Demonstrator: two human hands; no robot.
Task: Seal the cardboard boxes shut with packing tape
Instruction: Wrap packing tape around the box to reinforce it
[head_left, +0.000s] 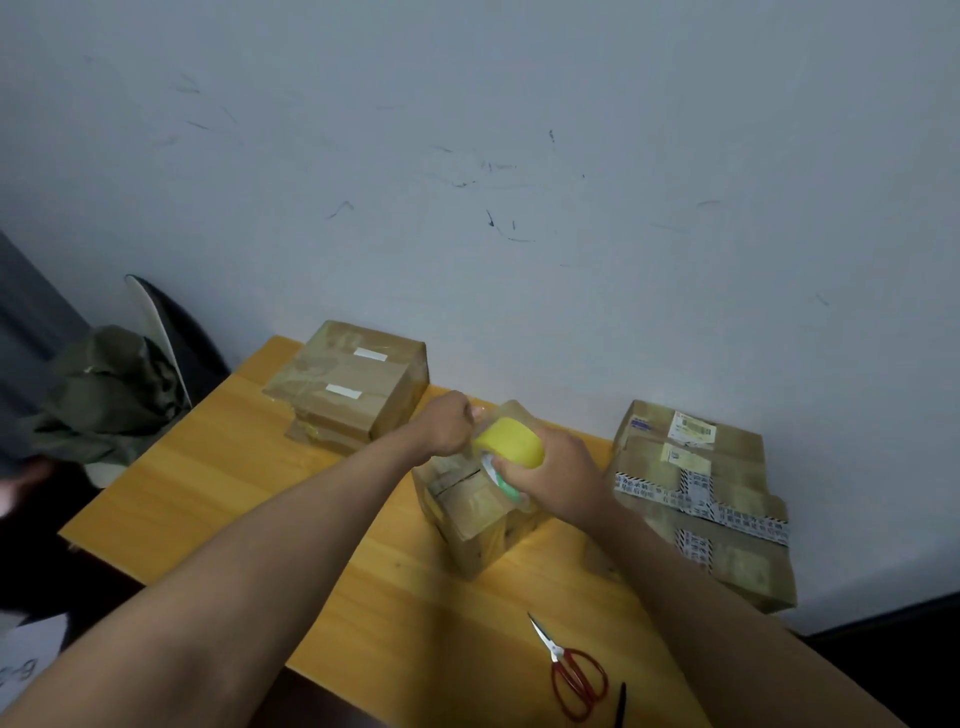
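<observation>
Yellow wooden table (218, 467) against a scuffed wall. Right hand (550, 475) grips the tape roll (511, 441); at its 9 o'clock, left hand (447, 421) pinches the free end – thin, sticky, tear-prone – over the light, stiff cardboard box (478, 519).

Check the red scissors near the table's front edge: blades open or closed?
Closed. The red-handled scissors lie flat on the table, their blades together in a single point and the two handle loops side by side; no hand touches them.

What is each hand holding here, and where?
Right hand grips the yellow tape roll around its rim; left hand pinches the tape's free end.
</observation>
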